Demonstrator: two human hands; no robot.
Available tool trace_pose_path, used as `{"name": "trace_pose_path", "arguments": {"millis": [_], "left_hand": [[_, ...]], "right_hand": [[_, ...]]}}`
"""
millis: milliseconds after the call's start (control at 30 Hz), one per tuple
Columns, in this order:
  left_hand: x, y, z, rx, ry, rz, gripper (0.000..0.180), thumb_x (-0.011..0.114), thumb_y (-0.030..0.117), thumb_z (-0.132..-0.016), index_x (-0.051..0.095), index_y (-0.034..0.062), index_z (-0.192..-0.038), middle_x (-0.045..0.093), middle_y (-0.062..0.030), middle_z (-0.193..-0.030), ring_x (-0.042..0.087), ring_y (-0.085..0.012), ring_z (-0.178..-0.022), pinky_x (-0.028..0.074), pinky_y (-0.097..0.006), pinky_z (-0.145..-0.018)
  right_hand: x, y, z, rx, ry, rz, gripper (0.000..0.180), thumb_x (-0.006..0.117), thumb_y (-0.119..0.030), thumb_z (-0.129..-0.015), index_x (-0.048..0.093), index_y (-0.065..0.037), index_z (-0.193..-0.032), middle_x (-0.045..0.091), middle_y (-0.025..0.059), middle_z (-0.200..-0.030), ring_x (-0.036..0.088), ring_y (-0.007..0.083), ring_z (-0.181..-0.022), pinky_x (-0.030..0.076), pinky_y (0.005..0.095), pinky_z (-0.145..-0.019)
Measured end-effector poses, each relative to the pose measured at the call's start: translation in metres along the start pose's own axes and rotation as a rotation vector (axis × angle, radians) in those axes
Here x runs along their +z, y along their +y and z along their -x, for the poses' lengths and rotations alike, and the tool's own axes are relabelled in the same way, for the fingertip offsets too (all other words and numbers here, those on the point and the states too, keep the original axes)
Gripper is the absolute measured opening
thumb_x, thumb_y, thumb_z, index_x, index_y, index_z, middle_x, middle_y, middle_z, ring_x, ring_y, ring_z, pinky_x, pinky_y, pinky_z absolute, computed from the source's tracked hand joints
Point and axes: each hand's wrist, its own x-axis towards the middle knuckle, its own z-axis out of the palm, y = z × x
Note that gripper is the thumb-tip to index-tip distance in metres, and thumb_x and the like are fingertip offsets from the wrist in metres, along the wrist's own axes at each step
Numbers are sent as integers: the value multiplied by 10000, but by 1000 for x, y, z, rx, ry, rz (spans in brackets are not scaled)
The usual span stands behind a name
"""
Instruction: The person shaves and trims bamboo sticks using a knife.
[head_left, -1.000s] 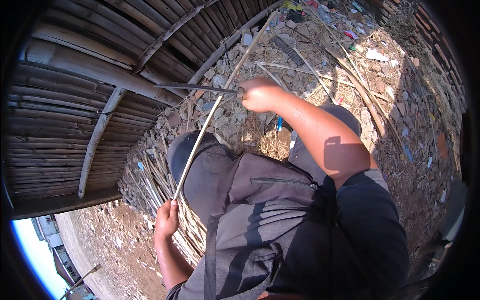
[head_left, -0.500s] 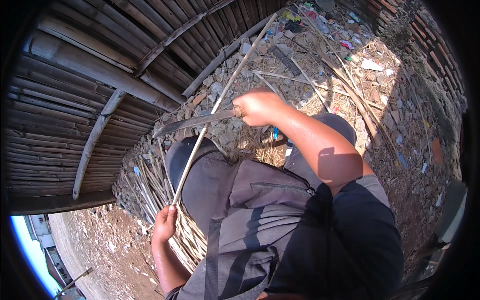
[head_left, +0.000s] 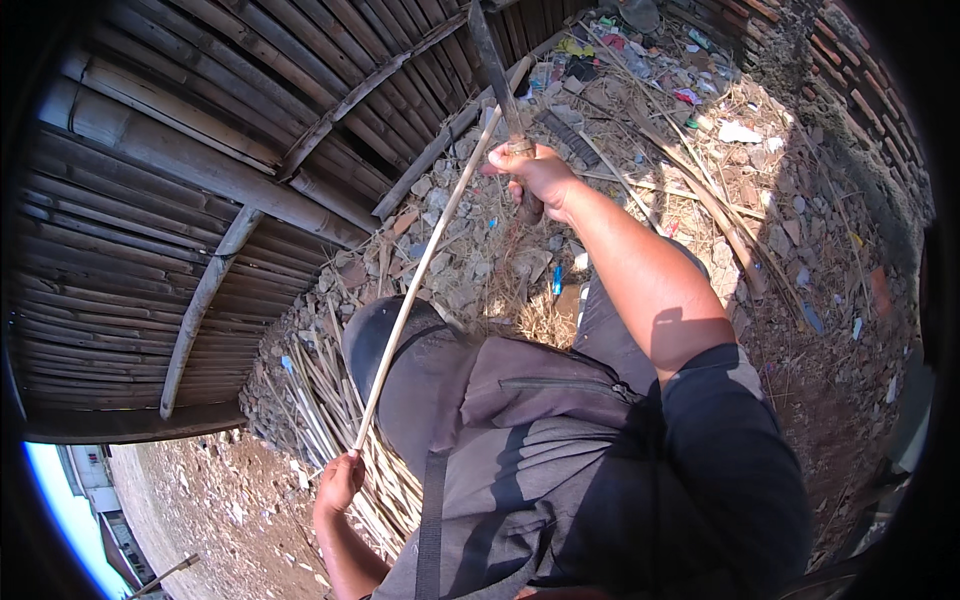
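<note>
My left hand (head_left: 340,483) is closed around the near end of a long, pale bamboo stick (head_left: 415,285). From there the stick slants up and away across my left knee, above the rubble. In my right hand (head_left: 545,180) is the handle of a machete (head_left: 492,65), its dark blade pointing away from me toward the bamboo wall. The thumb side of that hand is close to the stick's far part; whether they touch I cannot tell. Beside my left leg lies a bundle of pale bamboo sticks (head_left: 385,490), partly hidden by my leg and clothing.
A bamboo-slat wall (head_left: 130,240) with poles rises at the left. Ahead, stones and litter (head_left: 690,95) cover the ground, with loose bamboo strips (head_left: 725,215) to the right. A blue lighter-like object (head_left: 557,280) lies between my legs. A brick wall (head_left: 860,95) borders the far right.
The machete has swung from lying across the stick, pointing left, to pointing away from me. My right hand has moved farther out and right. The stick's far end appears lower in view.
</note>
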Motion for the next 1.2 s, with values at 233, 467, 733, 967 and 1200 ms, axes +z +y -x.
{"name": "trace_pose_path", "arguments": {"millis": [233,467,733,967,1200], "left_hand": [[4,-4,11,5,87,-29,432,487,381,-1023,491,107,-689,397,45,-565,340,-79,-502,256,-272,-474],[20,10,11,102,115,-82,403,474,372,-1045,618,22,-907,577,-20,-690,495,-101,-599,407,-266,-545],[85,51,-6,395,462,-640,338,593,264,-1015,547,-10,-823,559,-118,-640,517,-189,-585,436,-349,-566],[89,54,-12,367,359,-492,377,529,280,-1049,483,4,-796,517,-92,-595,470,-170,-551,412,-358,-531],[54,37,-27,325,229,-453,431,499,322,-1065,482,5,-773,494,-50,-615,407,-127,-601,387,-325,-552]], "right_hand": [[6,3,3,-31,-25,-189,213,779,-233,-859,660,-108,-984,695,62,-1013,525,77,-577,455,260,-524],[17,-7,18,-97,-177,-110,190,751,-205,-892,710,-89,-1036,618,-3,-824,520,71,-566,447,251,-520],[22,5,22,-195,-242,226,287,785,-258,-849,701,-47,-1025,691,50,-853,621,143,-655,502,315,-587],[48,2,57,-404,-322,1252,217,689,-184,-763,699,-123,-971,705,152,-912,679,366,-906,534,490,-777],[18,19,8,-188,-165,1268,318,679,-239,-785,706,-121,-1080,712,168,-1075,684,363,-990,548,448,-865]]}}
